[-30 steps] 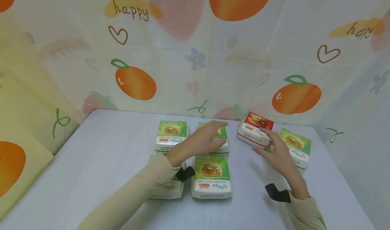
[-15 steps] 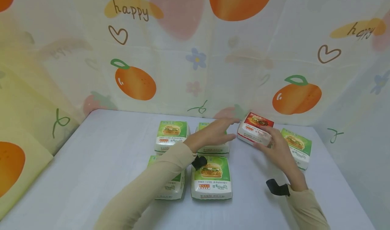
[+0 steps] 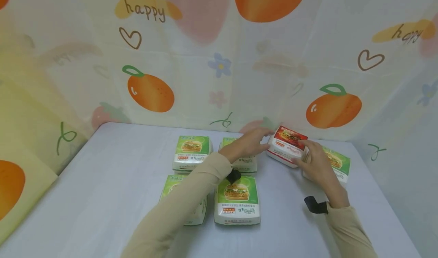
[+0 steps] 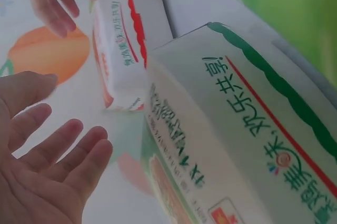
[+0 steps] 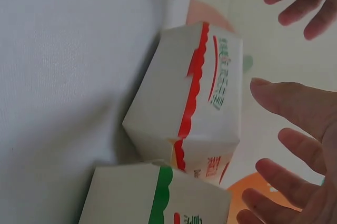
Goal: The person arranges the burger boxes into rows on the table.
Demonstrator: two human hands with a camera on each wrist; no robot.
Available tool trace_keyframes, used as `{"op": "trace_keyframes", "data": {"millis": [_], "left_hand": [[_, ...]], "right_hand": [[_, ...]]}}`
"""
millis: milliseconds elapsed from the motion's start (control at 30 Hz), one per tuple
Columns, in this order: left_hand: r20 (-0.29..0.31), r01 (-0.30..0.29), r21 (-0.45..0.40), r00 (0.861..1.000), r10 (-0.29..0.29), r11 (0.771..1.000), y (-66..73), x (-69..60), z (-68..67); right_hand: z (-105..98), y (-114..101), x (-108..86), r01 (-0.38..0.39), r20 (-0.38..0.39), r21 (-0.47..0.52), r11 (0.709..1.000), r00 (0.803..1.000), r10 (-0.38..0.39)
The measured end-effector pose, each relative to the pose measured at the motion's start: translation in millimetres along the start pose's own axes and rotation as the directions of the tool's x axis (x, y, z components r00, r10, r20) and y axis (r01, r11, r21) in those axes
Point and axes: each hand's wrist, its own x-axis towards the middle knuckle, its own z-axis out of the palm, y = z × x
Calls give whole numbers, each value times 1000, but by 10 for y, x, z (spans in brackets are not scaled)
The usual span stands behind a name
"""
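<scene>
A red-topped burger box (image 3: 290, 136) lies turned at an angle near the back of the table, between my two hands. My left hand (image 3: 247, 144) hovers at its left side, fingers spread, over a green burger box (image 3: 245, 167) that it partly hides. My right hand (image 3: 318, 166) is at the red box's right side, fingers apart, partly covering another green burger box (image 3: 338, 165). In the right wrist view, a gap shows between my right thumb (image 5: 289, 100) and the red box (image 5: 184, 87). The left wrist view shows my left fingers (image 4: 87, 153) loosely extended, holding nothing.
More green burger boxes lie to the left: one at the back left (image 3: 192, 151), one at the front (image 3: 237, 203), and one (image 3: 172, 184) partly under my left sleeve. A fruit-patterned curtain (image 3: 191, 60) hangs behind the white table (image 3: 113, 174).
My left hand has moved right, from above the green box to the red box's left side. My right hand has shifted slightly right. The boxes appear to stay in place.
</scene>
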Motion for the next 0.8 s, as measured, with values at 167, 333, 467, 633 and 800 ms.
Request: {"op": "trace_keyframes", "data": {"millis": [167, 333, 467, 633, 800], "left_hand": [[-6, -18, -13, 1000, 18, 1000, -38, 97, 65], [-2, -4, -6, 1000, 4, 1000, -34, 194, 140], [9, 20, 0, 1000, -20, 1000, -3, 277, 188], [55, 92, 23, 994, -93, 995, 45, 348, 237], [127, 130, 86, 982, -140, 988, 100, 393, 265]], "right_hand": [[3, 52, 27, -30, 27, -16, 999, 999, 30], [8, 85, 42, -45, 51, -32, 998, 998, 47], [10, 91, 56, -41, 60, -51, 998, 997, 44], [31, 99, 73, -31, 68, -72, 997, 997, 36], [46, 123, 67, -28, 70, -84, 996, 997, 34]]}}
